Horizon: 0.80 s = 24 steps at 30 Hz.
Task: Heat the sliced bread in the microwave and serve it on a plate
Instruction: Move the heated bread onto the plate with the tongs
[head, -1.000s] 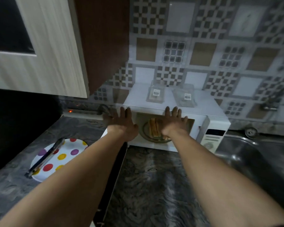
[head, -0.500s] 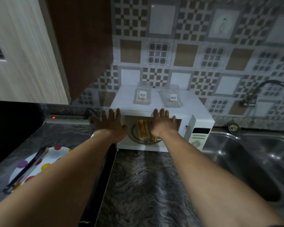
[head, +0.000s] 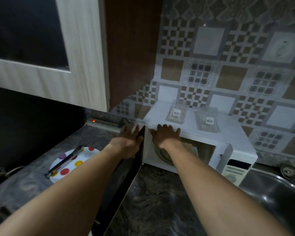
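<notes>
Both hands up at the microwave point(head: 232, 133), fingers straight, gripping nothing. L hand point(head: 128, 142) flat on the top edge of the open door point(head: 124, 188), on its outer side by the look of it. R hand point(head: 165, 137) spread on the white front frame, upper-left corner of the cavity mouth. Close together, those two, w/ the door's hinge edge between.

Now the bit that matters: sliced bread not plainly readable, only a brownish blur on the glass tray point(head: 191, 148) inside the cavity, below and behind R wrist, half hidden by that forearm. Can't call the slices' long axis from this. Nearer R hand, no question; for L, door in the way.

Spotted plate point(head: 78, 162) down on the counter point(head: 152, 201), well left of the door, tongs point(head: 65, 161) lying across it, nearer L hand. So: food right of the door, plate + tongs left of it, door standing between. Prob. calls for tongs fetched first, then a carry round or over that door. A guess only.

Can't tell whether heating is done.

Elsewhere: two clear tubs point(head: 176, 114) w/ barcode labels on the microwave top, ctrl panel point(head: 235, 171) at its right end, sink point(head: 271, 193) far right, power strip point(head: 102, 122) w/ red light beyond L hand.
</notes>
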Tool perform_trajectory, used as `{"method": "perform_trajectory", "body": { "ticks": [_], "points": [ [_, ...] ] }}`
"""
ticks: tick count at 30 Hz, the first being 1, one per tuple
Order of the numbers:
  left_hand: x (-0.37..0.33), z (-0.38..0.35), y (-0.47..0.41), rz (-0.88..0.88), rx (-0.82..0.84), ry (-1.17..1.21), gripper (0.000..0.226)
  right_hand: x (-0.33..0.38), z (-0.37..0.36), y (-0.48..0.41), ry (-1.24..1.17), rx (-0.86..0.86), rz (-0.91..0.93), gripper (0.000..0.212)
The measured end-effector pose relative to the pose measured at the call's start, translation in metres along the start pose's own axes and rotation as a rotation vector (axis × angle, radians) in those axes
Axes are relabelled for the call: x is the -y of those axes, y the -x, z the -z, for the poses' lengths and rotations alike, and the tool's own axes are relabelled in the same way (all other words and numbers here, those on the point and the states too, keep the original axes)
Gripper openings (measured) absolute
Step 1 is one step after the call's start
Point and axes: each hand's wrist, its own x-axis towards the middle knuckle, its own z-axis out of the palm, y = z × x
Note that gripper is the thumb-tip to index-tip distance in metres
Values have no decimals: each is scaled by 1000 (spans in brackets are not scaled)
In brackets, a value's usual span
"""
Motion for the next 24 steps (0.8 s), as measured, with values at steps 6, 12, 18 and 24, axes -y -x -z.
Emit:
{"method": "perform_trajectory", "body": {
  "ticks": [6, 12, 18, 24],
  "points": [
    [26, 17, 34, 242, 135, 151, 60, 51, 4, -3, 20, 95, 180, 59],
    [52, 28, 73, 255, 113, 165, 50, 87, 9, 7, -46, 74, 230, 57],
    [94, 41, 101, 286, 43, 193, 50, 148, 16, 28, -60, 9, 349, 49],
    [163, 44, 111, 325, -7, 170, 52, 211, 2, 35, -83, 92, 301, 53]
  ]
}}
